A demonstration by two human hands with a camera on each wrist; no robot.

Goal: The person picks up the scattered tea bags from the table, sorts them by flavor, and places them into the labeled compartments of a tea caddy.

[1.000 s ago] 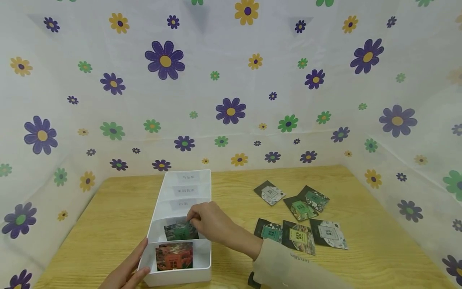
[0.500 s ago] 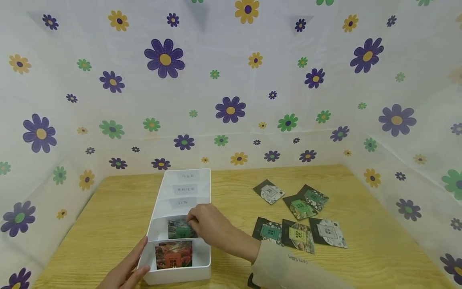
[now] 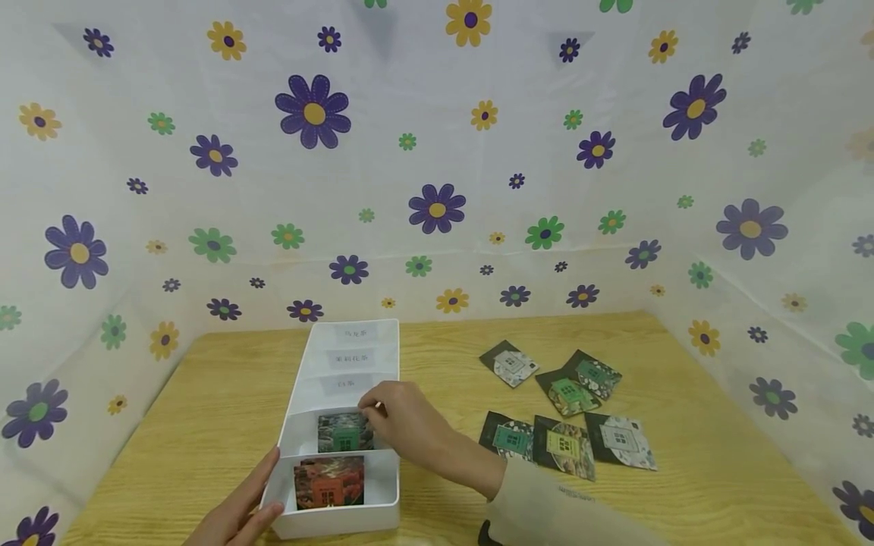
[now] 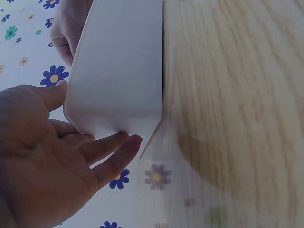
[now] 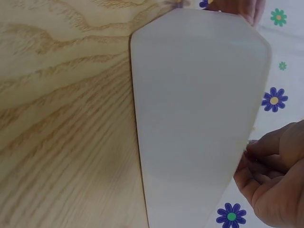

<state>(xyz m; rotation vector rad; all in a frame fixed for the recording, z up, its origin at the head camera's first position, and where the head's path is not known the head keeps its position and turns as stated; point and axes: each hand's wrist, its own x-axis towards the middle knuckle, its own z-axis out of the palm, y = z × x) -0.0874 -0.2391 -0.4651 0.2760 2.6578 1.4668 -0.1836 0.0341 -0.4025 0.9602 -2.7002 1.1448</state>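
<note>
In the head view, a long white box with several compartments stands at the table's left centre. My left hand holds its near left corner; in the left wrist view, the left hand has thumb and fingers about that corner. My right hand pinches the upper right corner of a dark green tea sachet, which stands in the second compartment from the near end. The right wrist view shows the right hand with bunched fingertips at the rim. Red tea sachets stand in the nearest compartment.
Right of the box lie several tea sachets: a white one, two overlapping green ones, and a front row with teal, yellow and white labels. Written labels mark the far compartments. Flowered cloth encloses the table.
The green tea sachet has shifted slightly right and straightened in its compartment. My right hand has moved a little up and right at the end. The left hand has kept its place.
</note>
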